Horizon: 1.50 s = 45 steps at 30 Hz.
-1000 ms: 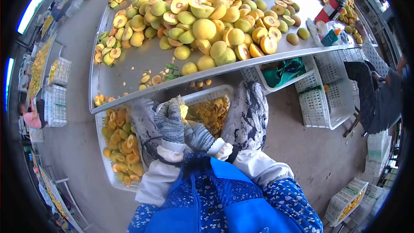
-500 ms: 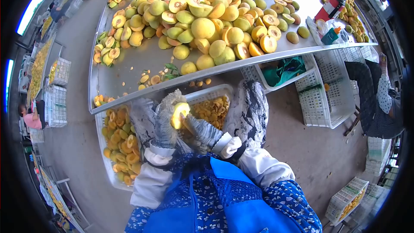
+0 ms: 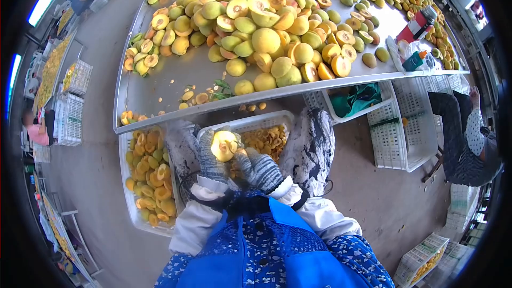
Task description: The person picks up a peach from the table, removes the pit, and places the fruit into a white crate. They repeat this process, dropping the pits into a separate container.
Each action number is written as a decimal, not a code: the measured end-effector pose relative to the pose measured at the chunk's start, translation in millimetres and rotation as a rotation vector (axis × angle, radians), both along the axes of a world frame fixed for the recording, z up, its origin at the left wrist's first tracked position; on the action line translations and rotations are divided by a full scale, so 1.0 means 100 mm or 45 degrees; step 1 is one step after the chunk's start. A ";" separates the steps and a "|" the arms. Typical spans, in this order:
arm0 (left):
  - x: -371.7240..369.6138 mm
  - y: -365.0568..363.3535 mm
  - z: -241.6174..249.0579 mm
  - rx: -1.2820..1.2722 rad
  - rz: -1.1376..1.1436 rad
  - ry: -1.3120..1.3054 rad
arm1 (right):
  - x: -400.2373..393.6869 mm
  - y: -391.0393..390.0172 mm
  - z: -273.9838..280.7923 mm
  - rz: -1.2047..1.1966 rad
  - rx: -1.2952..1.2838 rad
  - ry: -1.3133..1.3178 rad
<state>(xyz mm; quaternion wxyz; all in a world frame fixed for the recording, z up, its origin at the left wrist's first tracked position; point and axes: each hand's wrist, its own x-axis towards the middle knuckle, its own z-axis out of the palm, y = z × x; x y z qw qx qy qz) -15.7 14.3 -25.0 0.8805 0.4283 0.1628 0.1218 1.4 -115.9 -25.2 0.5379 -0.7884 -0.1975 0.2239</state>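
In a striped grey glove, my left hand holds a yellow cut fruit with its inner face turned up. My right hand, gloved the same way, has its fingers bent against the fruit's right side; what they grip, if anything, is too small to tell. Both hands are over the near edge of a white crate of small fruit pieces between my knees. Beyond them, whole and halved fruit lies heaped on the metal table.
A crate of fruit halves stands at the left. Under the table at the right are a basket with green cloth and white crates. A red flask and green bottle sit on the table. A person is at the right.
The fruit in my left hand now shows its broad face upward. My right hand has shifted slightly down and right, with its fingers still at the fruit. The whole view has shifted slightly.
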 end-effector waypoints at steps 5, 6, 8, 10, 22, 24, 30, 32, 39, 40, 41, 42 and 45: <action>-0.04 -0.02 -0.14 -0.358 0.203 0.363 | 0.01 0.04 -0.02 0.050 0.044 -0.117; -0.04 -0.03 -0.13 -0.359 0.202 0.362 | 0.01 0.05 -0.03 0.088 0.004 -0.205; -0.09 -0.06 -0.13 -0.268 0.143 0.246 | 0.00 0.09 -0.06 0.088 -0.015 -0.146; -0.12 -0.10 -0.28 0.171 0.225 0.218 | -0.03 0.15 -0.14 0.015 -0.105 0.076; -0.22 0.00 -0.44 0.238 0.159 0.239 | 0.06 0.03 -0.10 0.228 -0.125 0.034; -0.24 0.16 -0.55 0.749 0.092 0.166 | 0.13 -0.02 -0.28 0.358 -0.110 0.031; -0.08 0.30 -0.52 0.816 -0.515 0.171 | 0.29 -0.14 -0.10 0.527 0.100 0.409; -0.08 0.23 -0.51 0.436 -0.377 0.259 | 0.16 0.01 -0.12 0.369 0.186 0.590; -0.12 0.16 -0.26 0.459 0.010 0.285 | -0.10 0.27 -0.60 0.106 0.844 0.943; -0.11 0.16 -0.22 0.458 0.010 0.280 | -0.02 0.20 -0.49 0.106 0.843 0.938; -0.09 0.16 -0.17 0.490 -0.096 0.293 | 0.11 0.06 -0.38 0.401 0.468 0.529; -0.07 0.15 -0.14 0.522 -0.201 0.305 | 0.26 -0.04 -0.22 0.672 0.083 0.112; -0.12 0.22 -0.44 0.430 -0.307 0.226 | 0.38 -0.12 -0.04 0.794 0.011 0.219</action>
